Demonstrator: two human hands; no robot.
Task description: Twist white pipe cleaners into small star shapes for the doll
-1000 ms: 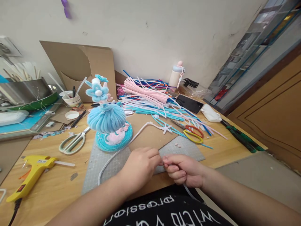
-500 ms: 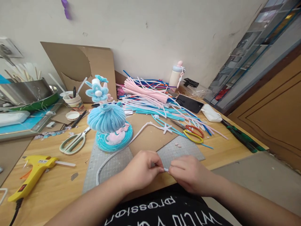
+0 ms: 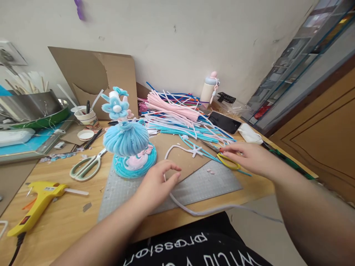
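Observation:
My right hand (image 3: 248, 159) lies over the red handle of the red-and-yellow-handled scissors (image 3: 233, 164), its fingers stretched out; whether they touch the handle I cannot tell. Near the mat's middle my left hand (image 3: 159, 183) is held with thumb and index finger apart, nothing seen between them. A white pipe cleaner (image 3: 194, 213) runs from a small white star shape (image 3: 195, 150) past the left thumb, then loops off the table's front edge to the right. Just left stands a blue pipe-cleaner figure (image 3: 126, 138) with a puffy skirt on a round turquoise base (image 3: 120, 170).
Bundled pipe cleaners (image 3: 177, 107) lie at the back, beside a phone (image 3: 224, 122) and a bottle (image 3: 209, 88). A yellow glue gun (image 3: 39, 199) and white-handled scissors (image 3: 87, 168) are on the left. Cardboard (image 3: 180, 157) covers part of the grey cutting mat (image 3: 199, 188).
My hands were together at the front edge, pinching a small pale piece. Now they are apart: the right has moved over to the scissors, the left slightly up, and the white pipe cleaner trails right.

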